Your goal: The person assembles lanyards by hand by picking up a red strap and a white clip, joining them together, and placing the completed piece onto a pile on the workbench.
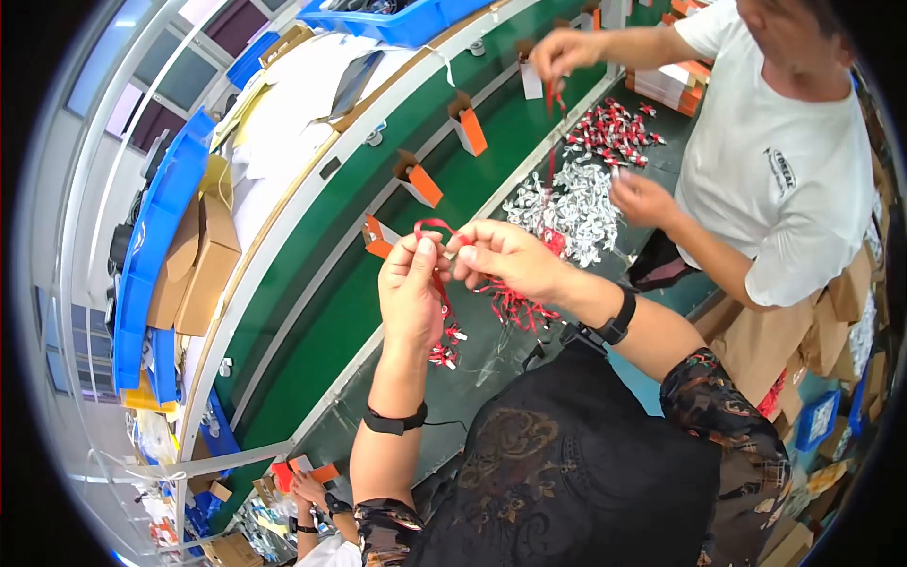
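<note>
Between my two raised hands a thin red strap (435, 223) makes a small loop. My left hand (409, 288) pinches it between thumb and fingertips, and part of it hangs below the fingers. Close beside it, my right hand (505, 257) also pinches the strap, fingers curled. Under my hands, a heap of red straps (515, 309) lies on the dark table. A smaller bunch of red and white pieces (444, 354) sits next to my left wrist. Beyond my right hand spreads a pile of small white parts (572, 210).
A co-worker in a white shirt (770, 180) stands at right, holding a red strap beside a red-and-white pile (614, 132). Orange-and-white boxes (419, 182) stand open along the green conveyor (331, 283). Another person's hand (307, 487) is at lower left. Blue bins (156, 246) line the far shelf.
</note>
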{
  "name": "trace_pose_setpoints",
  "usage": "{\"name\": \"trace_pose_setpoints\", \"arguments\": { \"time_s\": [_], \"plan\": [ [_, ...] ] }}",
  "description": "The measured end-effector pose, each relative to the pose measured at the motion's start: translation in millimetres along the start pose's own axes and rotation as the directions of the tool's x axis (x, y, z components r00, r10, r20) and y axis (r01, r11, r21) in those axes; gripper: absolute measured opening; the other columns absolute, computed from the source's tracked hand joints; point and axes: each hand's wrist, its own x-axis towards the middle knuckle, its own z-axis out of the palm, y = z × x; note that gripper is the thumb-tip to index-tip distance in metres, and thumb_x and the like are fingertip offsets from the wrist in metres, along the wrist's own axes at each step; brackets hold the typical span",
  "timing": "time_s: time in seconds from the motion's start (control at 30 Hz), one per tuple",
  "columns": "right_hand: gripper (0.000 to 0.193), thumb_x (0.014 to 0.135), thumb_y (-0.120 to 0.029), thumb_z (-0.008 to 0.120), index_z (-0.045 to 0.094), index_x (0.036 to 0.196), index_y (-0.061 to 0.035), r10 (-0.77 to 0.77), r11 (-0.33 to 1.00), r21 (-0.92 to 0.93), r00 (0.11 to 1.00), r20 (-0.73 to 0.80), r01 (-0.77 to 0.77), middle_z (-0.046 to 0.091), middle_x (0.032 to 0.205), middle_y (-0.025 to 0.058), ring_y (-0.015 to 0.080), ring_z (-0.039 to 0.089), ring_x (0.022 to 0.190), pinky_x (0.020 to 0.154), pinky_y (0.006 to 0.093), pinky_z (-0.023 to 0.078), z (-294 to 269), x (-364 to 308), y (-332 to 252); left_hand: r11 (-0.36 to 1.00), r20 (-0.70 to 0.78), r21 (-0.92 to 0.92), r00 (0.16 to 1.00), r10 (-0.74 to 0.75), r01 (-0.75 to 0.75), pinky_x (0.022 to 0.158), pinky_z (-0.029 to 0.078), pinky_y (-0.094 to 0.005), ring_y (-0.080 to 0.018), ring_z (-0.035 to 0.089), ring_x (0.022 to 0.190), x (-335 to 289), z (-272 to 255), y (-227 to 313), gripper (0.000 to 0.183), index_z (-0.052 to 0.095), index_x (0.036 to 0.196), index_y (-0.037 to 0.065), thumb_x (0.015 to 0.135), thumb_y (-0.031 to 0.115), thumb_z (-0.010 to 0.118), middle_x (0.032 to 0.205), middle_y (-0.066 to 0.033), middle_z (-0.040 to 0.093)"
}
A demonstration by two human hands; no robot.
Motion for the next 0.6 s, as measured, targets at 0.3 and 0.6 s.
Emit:
{"name": "trace_pose_setpoints", "arguments": {
  "time_s": [0.3,0.6],
  "plan": [
    [0.021,0.1,-0.018,0.051,0.06,0.094,0.0006,-0.017,0.997,-0.079,0.996,-0.092,0.01,0.055,0.075,-0.0008,0.0045,0.05,0.065,0.059,0.0213,0.044,9.1,0.0,-7.8,0.983,0.071,0.105,0.987,0.147,-0.154,0.078,0.046,-0.0233,-0.0082,0.057,0.091,-14.4,-10.7,-67.2,0.024,0.056,0.118,0.001,0.099,0.016,0.054,0.102,-0.002,0.062],
    [0.03,0.086,-0.028,0.068,0.058,0.09,-0.0009,-0.211,0.698,-0.715,0.966,-0.147,0.044,0.06,0.067,0.0118,0.0195,0.061,0.061,0.058,0.0341,0.048,23.4,-24.0,-21.1,0.969,0.353,0.247,0.929,-0.11,0.021,0.095,0.042,-0.0328,-0.0187,0.053,0.112,-72.9,-28.6,-139.4,0.046,0.048,0.131,-0.003,0.104,0.033,0.041,0.124,-0.0099,0.055]
  ]
}}
